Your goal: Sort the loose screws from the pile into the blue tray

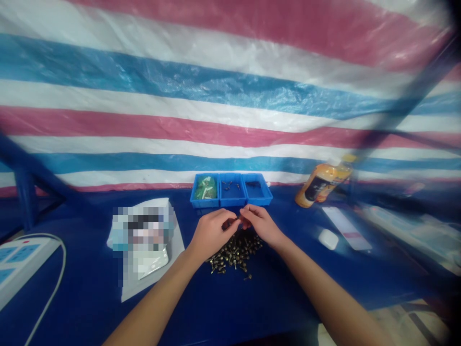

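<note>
My left hand [215, 231] and my right hand [262, 224] meet above a pile of small brass-coloured screw-like parts [234, 254] on the blue table [216, 317]. Both hands are closed, with thumbs and forefingers pinched close together at the fingertips. Whatever they pinch is too small and too hidden to name. Just beyond the fingers stand three joined blue trays [230, 203]. A green bag with pale pieces [205, 188] fills the left one. A few small screw-like parts [230, 184] lie in the middle tray, and dark small pieces [253, 184] in the right one.
An orange drink bottle [322, 182] leans at the back right, near a phone [346, 228] and a white case [328, 239]. On the left lie a white sheet [176, 240] and a power strip [25, 262] with a cable [59, 278]. Striped sheeting [180, 129] hangs behind.
</note>
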Demonstrator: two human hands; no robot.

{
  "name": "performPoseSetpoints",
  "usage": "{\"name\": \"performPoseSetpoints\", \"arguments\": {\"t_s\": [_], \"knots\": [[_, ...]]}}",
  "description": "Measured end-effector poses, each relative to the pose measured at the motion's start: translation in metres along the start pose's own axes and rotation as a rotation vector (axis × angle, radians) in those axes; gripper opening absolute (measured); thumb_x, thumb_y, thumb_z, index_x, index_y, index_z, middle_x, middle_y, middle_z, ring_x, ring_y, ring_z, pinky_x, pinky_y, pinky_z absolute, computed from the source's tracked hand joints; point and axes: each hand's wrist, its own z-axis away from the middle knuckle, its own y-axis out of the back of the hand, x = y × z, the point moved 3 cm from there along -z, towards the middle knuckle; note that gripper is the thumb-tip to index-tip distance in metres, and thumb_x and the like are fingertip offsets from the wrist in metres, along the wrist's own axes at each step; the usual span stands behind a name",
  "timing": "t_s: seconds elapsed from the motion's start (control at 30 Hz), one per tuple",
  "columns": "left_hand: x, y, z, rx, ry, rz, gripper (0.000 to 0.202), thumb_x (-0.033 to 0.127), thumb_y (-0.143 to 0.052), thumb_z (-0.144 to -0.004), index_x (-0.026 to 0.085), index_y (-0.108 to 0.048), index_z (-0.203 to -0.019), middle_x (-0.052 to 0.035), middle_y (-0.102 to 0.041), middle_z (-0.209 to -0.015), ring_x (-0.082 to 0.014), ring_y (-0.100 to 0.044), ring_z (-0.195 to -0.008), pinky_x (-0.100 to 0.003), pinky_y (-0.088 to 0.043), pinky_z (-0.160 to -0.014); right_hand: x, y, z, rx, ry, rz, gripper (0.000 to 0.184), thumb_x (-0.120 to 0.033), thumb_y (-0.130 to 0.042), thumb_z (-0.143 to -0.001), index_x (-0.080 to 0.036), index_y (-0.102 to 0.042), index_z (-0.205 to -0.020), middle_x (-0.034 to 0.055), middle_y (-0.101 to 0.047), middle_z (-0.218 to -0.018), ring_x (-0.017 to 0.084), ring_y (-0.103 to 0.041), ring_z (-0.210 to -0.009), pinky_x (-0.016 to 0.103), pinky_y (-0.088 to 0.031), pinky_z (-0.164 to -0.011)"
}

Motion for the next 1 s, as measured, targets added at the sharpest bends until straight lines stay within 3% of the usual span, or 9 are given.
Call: {"name": "performPoseSetpoints", "arguments": {"t_s": [0.17,0.3,0.4,0.53,0.63,0.73,0.8,0.87,1.0], "knots": [[0.001,0.003,0.0,0.012,0.015,0.015,0.013,0.03,-0.058,-0.091,0.023,-0.067,-0.098,-0.0008,-0.068,-0.084,-0.0138,-0.061,-0.073,-0.025,-0.046,-0.069,-0.003,0.001,0.001,0.015,-0.05,-0.114,0.029,-0.042,-0.064,-0.081,-0.018,-0.059,-0.064,0.0002,-0.061,-0.065,0.013,-0.054,-0.056,0.028,-0.044,-0.063],[0.001,0.006,0.0,0.029,0.064,0.059,0.032,0.033,-0.058,-0.092,0.024,-0.059,-0.122,0.0007,-0.069,-0.086,-0.0116,-0.059,-0.068,-0.024,-0.047,-0.068,-0.005,0.007,0.001,0.069,-0.083,-0.348,0.023,-0.038,-0.063,-0.081,-0.019,-0.058,-0.071,0.0011,-0.061,-0.068,0.014,-0.054,-0.058,0.027,-0.043,-0.06],[0.001,0.006,0.0,0.032,0.076,0.076,0.03,0.034,-0.056,-0.094,0.024,-0.059,-0.122,0.0017,-0.068,-0.084,-0.011,-0.059,-0.067,-0.023,-0.047,-0.066,-0.003,0.015,-0.002,0.127,-0.11,-0.497,0.025,-0.039,-0.063,-0.08,-0.019,-0.053,-0.07,-0.0005,-0.057,-0.063,0.012,-0.05,-0.056,0.025,-0.04,-0.056],[0.0,0.006,0.0,0.033,0.075,0.063,0.024,0.034,-0.055,-0.094,0.025,-0.063,-0.114,0.002,-0.068,-0.083,-0.011,-0.06,-0.068,-0.023,-0.046,-0.065,0.006,0.025,-0.007,0.244,-0.138,-0.449,0.031,-0.04,-0.067,-0.078,-0.019,-0.047,-0.065,-0.004,-0.046,-0.052,0.01,-0.043,-0.048,0.024,-0.035,-0.05],[0.0,0.005,0.0,0.03,0.067,0.047,0.02,0.033,-0.055,-0.094,0.024,-0.065,-0.109,0.0018,-0.067,-0.081,-0.0112,-0.06,-0.069,-0.022,-0.045,-0.064,0.01,0.03,-0.008,0.346,-0.152,-0.437,0.031,-0.046,-0.066,-0.078,-0.02,-0.053,-0.087,-0.0035,-0.054,-0.058,0.011,-0.047,-0.048,0.024,-0.035,-0.049],[-0.001,0.005,0.0,0.026,0.068,0.036,0.02,0.033,-0.054,-0.094,0.024,-0.066,-0.108,0.0017,-0.067,-0.08,-0.0112,-0.059,-0.069,-0.023,-0.045,-0.064,0.01,0.031,-0.007,0.411,-0.155,-0.409,0.052,-0.051,-0.064,-0.079,-0.027,-0.044,-0.119,-0.0026,-0.064,-0.072,0.013,-0.051,-0.048,0.024,-0.037,-0.049],[-0.001,0.006,0.0,0.024,0.072,0.027,0.019,0.033,-0.054,-0.095,0.024,-0.066,-0.107,0.0017,-0.066,-0.08,-0.0113,-0.059,-0.069,-0.023,-0.045,-0.064,0.008,0.032,-0.007,0.398,-0.136,-0.315,0.05,-0.05,-0.062,-0.081,-0.026,-0.045,-0.121,-0.0034,-0.063,-0.071,0.012,-0.049,-0.048,0.023,-0.035,-0.049],[-0.001,0.006,0.0,0.023,0.071,0.018,0.019,0.033,-0.054,-0.095,0.024,-0.066,-0.106,0.0014,-0.066,-0.079,-0.0117,-0.059,-0.069,-0.023,-0.044,-0.065,0.005,0.031,-0.006,0.31,-0.08,-0.11,0.035,-0.046,-0.058,-0.084,-0.023,-0.055,-0.109,-0.004,-0.058,-0.066,0.011,-0.047,-0.048,0.023,-0.034,-0.05],[-0.002,0.007,-0.001,0.041,0.074,-0.006,0.019,0.031,-0.054,-0.094,0.023,-0.066,-0.106,0.0006,-0.067,-0.081,-0.0127,-0.06,-0.07,-0.025,-0.044,-0.067,-0.002,0.024,0.001,-0.018,0.096,0.587,0.019,-0.036,-0.058,-0.087,-0.022,-0.068,-0.094,0.0012,-0.063,-0.076,0.015,-0.057,-0.068,0.027,-0.041,-0.066]]}}
